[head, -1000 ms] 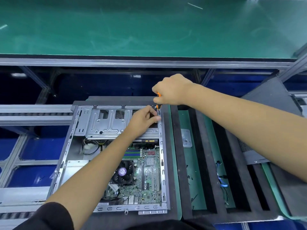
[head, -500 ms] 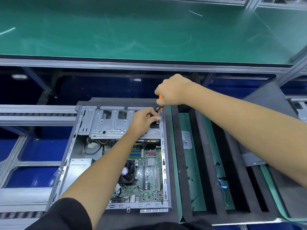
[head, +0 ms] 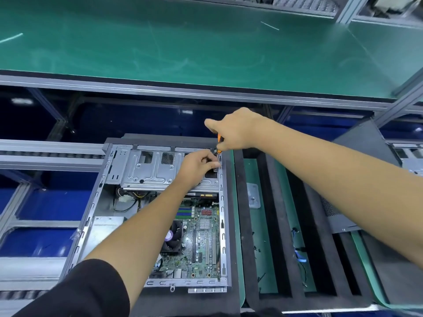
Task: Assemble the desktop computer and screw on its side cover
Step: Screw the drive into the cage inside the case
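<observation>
The open grey metal computer case [head: 160, 213] lies on the tabletop. At its far right corner the right hand [head: 235, 131] grips an orange-handled screwdriver [head: 219, 143], pointing almost straight down. Just nearer and left of the tip, the left hand's [head: 196, 165] fingers pinch something small against the silver drive cage [head: 151, 170].

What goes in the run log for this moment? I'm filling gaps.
step: screwing at case corner | right hand: grips orange screwdriver | left hand: pinches at drive cage | side cover: not on

Beyond, a green bench [head: 206, 46] on a grey frame [head: 183, 91] (two pale scraps lying on it). To the right, black foam rails [head: 270, 225] over green mat [head: 258, 248]; between them a small metal plate [head: 253, 196] and blue cables [head: 298, 250].
</observation>
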A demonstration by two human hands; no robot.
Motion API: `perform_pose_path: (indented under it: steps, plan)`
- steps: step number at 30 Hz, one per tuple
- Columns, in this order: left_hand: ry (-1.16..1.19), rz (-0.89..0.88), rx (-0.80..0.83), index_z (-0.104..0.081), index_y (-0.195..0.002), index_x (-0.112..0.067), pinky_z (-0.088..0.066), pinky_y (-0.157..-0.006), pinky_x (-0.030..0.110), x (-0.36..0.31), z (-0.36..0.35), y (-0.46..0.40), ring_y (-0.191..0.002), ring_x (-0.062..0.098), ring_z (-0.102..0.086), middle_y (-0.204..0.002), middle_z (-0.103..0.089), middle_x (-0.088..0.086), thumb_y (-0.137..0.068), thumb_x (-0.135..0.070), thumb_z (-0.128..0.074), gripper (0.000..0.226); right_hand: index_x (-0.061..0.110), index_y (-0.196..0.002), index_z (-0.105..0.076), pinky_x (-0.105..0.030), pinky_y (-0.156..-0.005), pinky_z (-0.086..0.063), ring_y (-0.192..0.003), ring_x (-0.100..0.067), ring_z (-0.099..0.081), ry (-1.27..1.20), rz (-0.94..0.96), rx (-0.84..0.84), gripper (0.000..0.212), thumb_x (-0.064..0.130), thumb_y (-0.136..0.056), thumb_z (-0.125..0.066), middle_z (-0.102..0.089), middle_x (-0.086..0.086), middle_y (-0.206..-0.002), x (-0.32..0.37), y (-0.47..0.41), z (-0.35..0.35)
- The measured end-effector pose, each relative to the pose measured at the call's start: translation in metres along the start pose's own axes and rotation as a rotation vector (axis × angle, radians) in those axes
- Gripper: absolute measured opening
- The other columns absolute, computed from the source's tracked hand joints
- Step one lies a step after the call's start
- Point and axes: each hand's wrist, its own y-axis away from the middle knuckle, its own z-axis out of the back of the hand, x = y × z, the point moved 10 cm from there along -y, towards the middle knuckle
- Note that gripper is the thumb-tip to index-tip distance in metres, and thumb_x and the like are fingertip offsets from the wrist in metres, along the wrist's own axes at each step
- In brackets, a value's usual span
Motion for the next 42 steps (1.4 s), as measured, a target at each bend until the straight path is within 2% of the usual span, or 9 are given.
perform_pose_path:
  steps: [4, 7, 11, 15, 19, 22, 27, 35, 42]
  plan:
    - [-0.031, -0.038, 0.005, -0.073, -0.086, -0.016, -0.034, -0.043, 0.009, -0.004, 0.0, 0.002, -0.041, -0.001, -0.04, -0.049, -0.051, -0.023, -0.089, -0.018, -0.075, 0.005, 0.027, -0.1, -0.027, -0.032, -0.05, -0.029, -0.054, -0.022, -0.042, 0.058, 0.159, -0.031, 0.028, 0.012, -0.09, -0.048, -0.051, -0.002, -0.075, 0.015, 0.003, 0.008]
    - [-0.019, -0.033, 0.023, -0.074, -0.088, -0.017, -0.03, -0.045, 0.012, -0.001, -0.002, 0.001, -0.043, 0.003, -0.036, -0.048, -0.049, -0.021, -0.088, -0.019, -0.076, 0.002, 0.019, -0.089, -0.041, -0.031, -0.051, -0.029, -0.052, -0.023, -0.039, 0.037, 0.093, -0.014, 0.011, 0.022, -0.091, -0.052, -0.045, -0.001, -0.064, 0.012, -0.002, 0.009]
    - [0.025, 0.002, 0.016, -0.075, -0.082, -0.024, -0.027, -0.044, 0.012, 0.005, -0.003, -0.001, -0.043, 0.004, -0.033, -0.047, -0.049, -0.02, -0.084, -0.022, -0.081, 0.006, 0.014, -0.073, -0.047, -0.03, -0.05, -0.026, -0.053, -0.02, -0.041, 0.1, -0.033, 0.003, 0.037, 0.04, -0.1, -0.043, -0.051, -0.003, -0.067, 0.005, -0.007, 0.002]
    - [0.014, -0.005, 0.013, -0.077, -0.085, -0.018, -0.041, -0.056, 0.013, 0.006, -0.006, -0.003, -0.054, 0.002, -0.054, -0.067, -0.069, -0.018, -0.086, -0.018, -0.079, 0.002, 0.023, -0.108, -0.04, -0.03, -0.049, -0.026, -0.055, -0.018, -0.046, 0.074, 0.015, 0.004, 0.027, 0.045, -0.097, -0.051, -0.054, 0.002, -0.072, 0.006, -0.003, 0.0]
    - [-0.013, -0.019, 0.018, -0.078, -0.089, -0.014, -0.037, -0.061, 0.004, 0.006, -0.007, -0.004, -0.058, -0.009, -0.055, -0.066, -0.066, -0.027, -0.088, -0.013, -0.076, 0.002, 0.026, -0.098, -0.032, -0.03, -0.049, -0.025, -0.054, -0.021, -0.042, 0.136, 0.2, -0.015, 0.024, 0.014, -0.089, -0.051, -0.053, 0.0, -0.077, 0.018, 0.0, 0.004]
    - [-0.037, -0.062, 0.015, -0.078, -0.095, -0.012, -0.034, -0.056, 0.0, 0.0, -0.008, -0.002, -0.054, -0.013, -0.05, -0.057, -0.058, -0.032, -0.09, -0.015, -0.074, 0.007, 0.016, -0.092, -0.045, -0.032, -0.051, -0.026, -0.057, -0.024, -0.041, 0.022, 0.067, 0.055, 0.008, 0.018, -0.092, -0.053, -0.048, -0.002, -0.068, -0.003, -0.001, -0.004]
    - [-0.043, -0.033, 0.013, -0.076, -0.088, -0.021, -0.033, -0.05, 0.004, 0.006, -0.007, -0.004, -0.047, -0.005, -0.045, -0.054, -0.056, -0.029, -0.086, -0.022, -0.08, 0.004, 0.015, -0.08, -0.051, -0.032, -0.055, -0.033, -0.063, -0.022, -0.048, -0.139, -0.154, 0.188, 0.026, 0.034, -0.098, -0.048, -0.055, -0.002, -0.074, -0.026, 0.009, -0.026]
    - [-0.134, -0.076, 0.017, -0.066, -0.08, -0.036, -0.035, -0.058, 0.008, 0.002, -0.007, -0.004, -0.061, -0.007, -0.051, -0.066, -0.061, -0.031, -0.09, -0.02, -0.074, 0.02, 0.025, -0.105, -0.033, -0.032, -0.05, -0.025, -0.054, -0.019, -0.038, 0.117, 0.195, 0.089, 0.022, 0.016, -0.094, -0.049, -0.054, -0.001, -0.078, 0.014, 0.004, -0.007]
    - [-0.105, -0.082, 0.019, -0.073, -0.084, -0.033, -0.032, -0.05, 0.013, 0.006, -0.008, -0.006, -0.048, 0.004, -0.037, -0.049, -0.048, -0.02, -0.089, -0.028, -0.076, 0.007, 0.015, -0.082, -0.05, -0.032, -0.057, -0.038, -0.064, -0.028, -0.054, -0.335, -0.259, 0.194, 0.019, 0.025, -0.098, -0.05, -0.054, -0.007, -0.077, -0.024, 0.009, -0.03]
